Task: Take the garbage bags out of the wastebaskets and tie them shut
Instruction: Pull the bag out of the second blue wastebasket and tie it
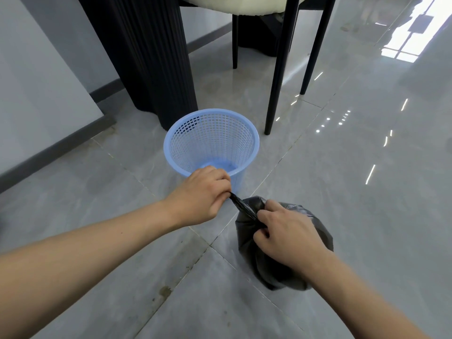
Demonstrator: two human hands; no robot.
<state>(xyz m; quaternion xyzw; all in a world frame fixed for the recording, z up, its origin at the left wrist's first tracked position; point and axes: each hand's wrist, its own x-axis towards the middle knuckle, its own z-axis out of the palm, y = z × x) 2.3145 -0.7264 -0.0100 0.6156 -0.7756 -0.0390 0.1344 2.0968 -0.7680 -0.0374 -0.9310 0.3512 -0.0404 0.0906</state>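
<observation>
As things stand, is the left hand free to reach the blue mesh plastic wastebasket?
Probably not yet. The left hand is closed in a grip on the twisted neck of the black plastic garbage bag. The blue mesh plastic wastebasket stands just beyond it, unobstructed.

Bag (247, 231): we see thin, crinkled black plastic
Basket (211, 140): we see matt blue plastic mesh
Floor (367, 192): we see glossy grey tiles
</observation>
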